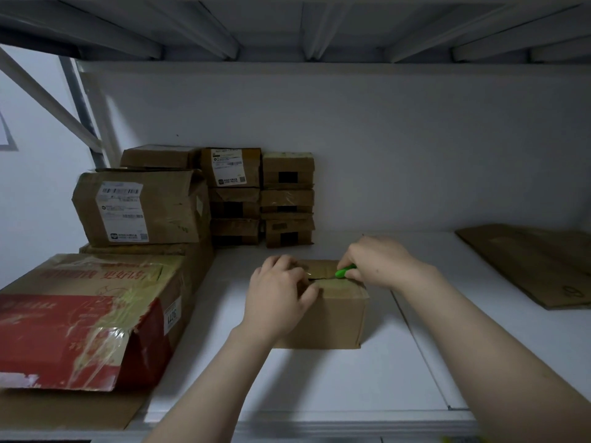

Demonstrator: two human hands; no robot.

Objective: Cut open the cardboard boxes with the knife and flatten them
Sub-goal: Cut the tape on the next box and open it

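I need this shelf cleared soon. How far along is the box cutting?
Done: one flattened cardboard sheet lies at the right. In hand: the left hand grips the small box while the right hand holds the green knife at its top seam, which looks partly slit. Left: the stacked boxes at the back and the red box at the left are not yet flattened.

1. Dim, bluish light throughout; the underside of the upper shelf (287, 27) is darkest
2. The small box (332, 314) casts a soft shadow on the white shelf (319, 378)
3. Tape on the red box (64, 340) glints faintly
4. Wide-angle bending at the edges; detail slightly soft
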